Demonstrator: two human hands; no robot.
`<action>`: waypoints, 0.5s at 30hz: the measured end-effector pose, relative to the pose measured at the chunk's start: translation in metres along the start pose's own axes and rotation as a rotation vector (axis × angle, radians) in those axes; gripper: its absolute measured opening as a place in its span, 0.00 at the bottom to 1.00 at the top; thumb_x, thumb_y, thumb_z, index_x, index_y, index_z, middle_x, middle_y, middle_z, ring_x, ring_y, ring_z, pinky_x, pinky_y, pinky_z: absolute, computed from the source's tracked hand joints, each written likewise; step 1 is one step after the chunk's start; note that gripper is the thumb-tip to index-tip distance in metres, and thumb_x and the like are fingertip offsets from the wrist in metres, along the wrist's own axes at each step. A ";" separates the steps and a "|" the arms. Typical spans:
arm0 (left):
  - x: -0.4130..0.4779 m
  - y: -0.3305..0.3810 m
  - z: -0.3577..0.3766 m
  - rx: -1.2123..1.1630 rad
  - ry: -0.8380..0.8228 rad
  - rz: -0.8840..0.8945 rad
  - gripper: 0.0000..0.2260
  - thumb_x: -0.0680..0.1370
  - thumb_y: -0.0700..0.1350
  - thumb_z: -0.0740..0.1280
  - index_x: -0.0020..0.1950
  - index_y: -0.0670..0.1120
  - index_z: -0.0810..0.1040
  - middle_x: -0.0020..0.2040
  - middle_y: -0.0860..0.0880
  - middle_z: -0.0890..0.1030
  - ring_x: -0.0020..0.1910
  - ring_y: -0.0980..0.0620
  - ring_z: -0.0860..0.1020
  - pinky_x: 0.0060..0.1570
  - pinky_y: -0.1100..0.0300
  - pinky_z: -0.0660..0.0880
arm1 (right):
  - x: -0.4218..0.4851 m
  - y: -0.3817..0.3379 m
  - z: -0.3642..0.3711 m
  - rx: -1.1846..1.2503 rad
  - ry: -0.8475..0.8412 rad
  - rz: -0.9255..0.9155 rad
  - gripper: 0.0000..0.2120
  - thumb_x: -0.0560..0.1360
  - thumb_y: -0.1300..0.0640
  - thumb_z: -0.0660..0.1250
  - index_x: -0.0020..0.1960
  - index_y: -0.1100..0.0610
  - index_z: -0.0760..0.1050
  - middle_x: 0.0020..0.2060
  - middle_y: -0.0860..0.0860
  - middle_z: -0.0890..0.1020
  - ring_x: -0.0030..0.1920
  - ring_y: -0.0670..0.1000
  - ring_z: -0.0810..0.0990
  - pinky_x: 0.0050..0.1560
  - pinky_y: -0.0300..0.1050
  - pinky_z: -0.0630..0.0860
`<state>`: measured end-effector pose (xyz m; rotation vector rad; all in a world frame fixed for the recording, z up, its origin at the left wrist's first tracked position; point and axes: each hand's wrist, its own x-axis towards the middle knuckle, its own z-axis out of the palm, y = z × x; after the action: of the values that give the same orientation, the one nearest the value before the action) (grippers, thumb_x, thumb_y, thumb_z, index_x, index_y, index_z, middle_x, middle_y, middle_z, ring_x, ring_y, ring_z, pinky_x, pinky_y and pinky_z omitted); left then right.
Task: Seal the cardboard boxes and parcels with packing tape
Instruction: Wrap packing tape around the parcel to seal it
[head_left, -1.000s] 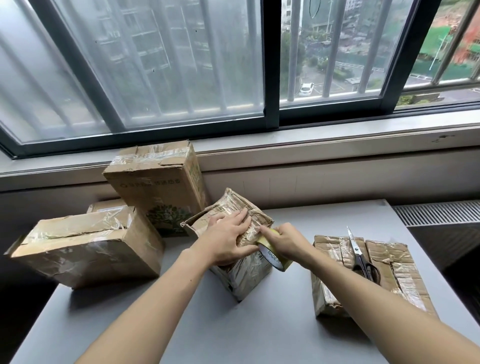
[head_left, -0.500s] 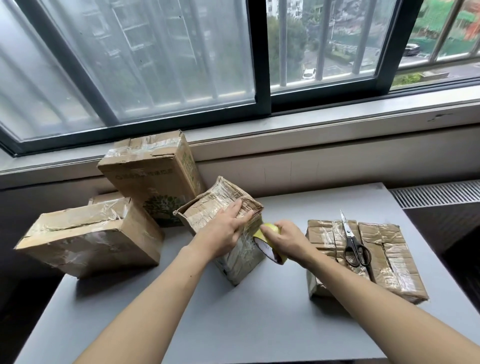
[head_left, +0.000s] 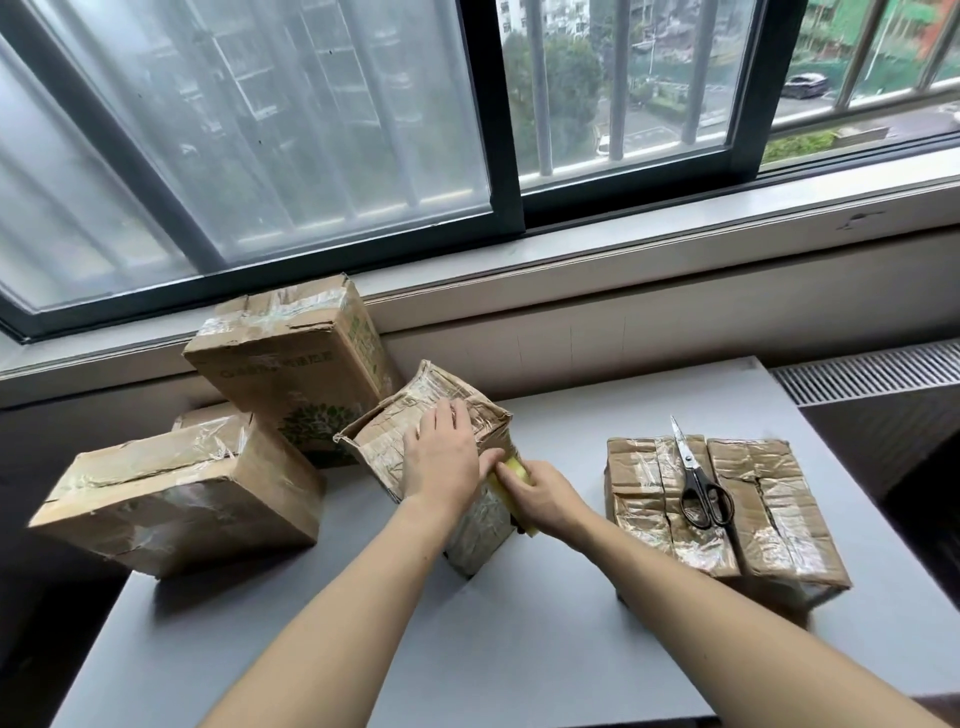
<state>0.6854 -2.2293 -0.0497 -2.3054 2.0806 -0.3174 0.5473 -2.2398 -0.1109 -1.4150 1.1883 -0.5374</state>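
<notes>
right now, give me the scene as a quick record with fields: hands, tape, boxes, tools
left hand: fingers straight, pressing on top of the middle box
right hand: grips the yellow tape roll against that box's right side
scissors: lying on the flat parcel, at the right
other boxes: tall box at the back, left box in front of it
surface: grey table
</notes>
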 end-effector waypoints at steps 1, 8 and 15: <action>0.000 0.002 0.004 0.041 0.006 0.006 0.36 0.78 0.66 0.59 0.76 0.42 0.60 0.74 0.44 0.67 0.72 0.46 0.66 0.66 0.51 0.67 | -0.001 0.002 -0.002 0.031 -0.009 -0.008 0.19 0.80 0.42 0.60 0.41 0.56 0.74 0.30 0.53 0.78 0.29 0.53 0.76 0.29 0.45 0.72; 0.018 0.007 0.010 0.163 -0.053 0.027 0.29 0.73 0.50 0.76 0.64 0.30 0.75 0.59 0.32 0.80 0.58 0.38 0.80 0.53 0.50 0.78 | -0.010 -0.004 -0.013 0.076 0.031 -0.108 0.18 0.81 0.54 0.66 0.34 0.53 0.66 0.29 0.45 0.67 0.27 0.42 0.65 0.29 0.36 0.63; 0.030 -0.022 0.010 0.201 0.182 0.107 0.07 0.72 0.43 0.74 0.40 0.41 0.79 0.35 0.43 0.79 0.31 0.45 0.79 0.31 0.56 0.73 | -0.007 -0.036 -0.017 0.114 0.120 -0.208 0.20 0.81 0.52 0.66 0.32 0.51 0.64 0.28 0.43 0.63 0.29 0.43 0.61 0.30 0.39 0.58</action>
<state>0.7113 -2.2576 -0.0517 -2.1129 2.1276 -0.7209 0.5427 -2.2474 -0.0712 -1.4317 1.0918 -0.8323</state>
